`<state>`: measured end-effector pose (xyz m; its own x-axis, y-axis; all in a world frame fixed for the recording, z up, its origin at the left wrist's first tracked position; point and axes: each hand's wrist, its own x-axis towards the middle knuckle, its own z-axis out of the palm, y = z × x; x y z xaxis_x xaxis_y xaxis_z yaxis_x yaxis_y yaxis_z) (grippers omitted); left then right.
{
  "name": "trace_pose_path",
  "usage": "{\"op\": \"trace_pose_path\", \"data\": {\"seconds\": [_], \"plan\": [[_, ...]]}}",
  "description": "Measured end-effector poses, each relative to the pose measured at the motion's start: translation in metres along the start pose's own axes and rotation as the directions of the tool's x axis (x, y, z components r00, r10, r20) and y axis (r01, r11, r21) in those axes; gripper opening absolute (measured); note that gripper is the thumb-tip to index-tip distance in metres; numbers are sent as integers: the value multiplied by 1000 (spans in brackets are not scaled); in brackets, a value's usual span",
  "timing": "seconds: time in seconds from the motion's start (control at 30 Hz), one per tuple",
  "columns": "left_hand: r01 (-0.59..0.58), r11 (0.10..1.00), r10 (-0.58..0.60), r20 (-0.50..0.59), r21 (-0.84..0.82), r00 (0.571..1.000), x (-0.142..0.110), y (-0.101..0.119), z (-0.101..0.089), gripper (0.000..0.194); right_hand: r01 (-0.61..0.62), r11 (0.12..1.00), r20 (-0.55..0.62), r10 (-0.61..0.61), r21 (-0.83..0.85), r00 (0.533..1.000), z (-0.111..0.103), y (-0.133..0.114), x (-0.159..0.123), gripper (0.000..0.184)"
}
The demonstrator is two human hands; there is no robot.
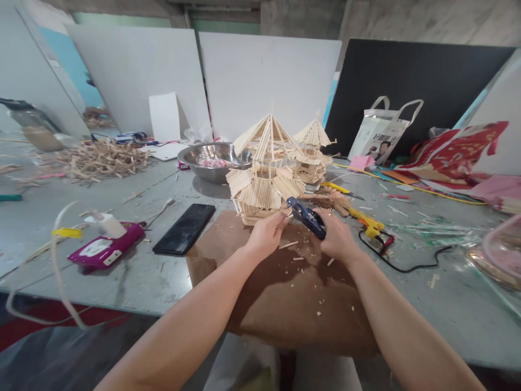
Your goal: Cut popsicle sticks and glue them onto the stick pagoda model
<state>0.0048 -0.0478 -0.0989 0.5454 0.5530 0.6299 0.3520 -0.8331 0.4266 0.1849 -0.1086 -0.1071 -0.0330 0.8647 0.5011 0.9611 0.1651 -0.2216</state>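
My right hand is wrapped around blue cutting pliers, whose head points up and left. My left hand is closed in a pinch close to the pliers' head. Whatever sits between its fingertips is too small to make out. Just beyond both hands stands a pavilion model built of thin wooden sticks, with a pointed open-ribbed roof. A second stick pavilion stands behind it to the right. Under my hands lies a brown board with stick offcuts and crumbs scattered on it.
To the left are a black phone, a purple power strip with cables, and a stick pile. A metal bowl stands behind. On the right lie a yellow glue gun, its black cord, and a white bag.
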Motion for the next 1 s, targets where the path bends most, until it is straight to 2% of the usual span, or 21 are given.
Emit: {"op": "trace_pose_path", "data": {"seconds": [0.47,0.67,1.0], "plan": [[-24,999,24,0,24,1000,0,0,-1,25,1,1000,1,-1,-21,1000,0,1,0,51],[-39,998,39,-4,44,999,0,0,-1,25,22,1000,-47,-22,11,999,2,1,1,44],[-17,997,20,-45,72,999,0,1,-1,24,-59,994,-67,65,93,996,7,-8,1,34]]}}
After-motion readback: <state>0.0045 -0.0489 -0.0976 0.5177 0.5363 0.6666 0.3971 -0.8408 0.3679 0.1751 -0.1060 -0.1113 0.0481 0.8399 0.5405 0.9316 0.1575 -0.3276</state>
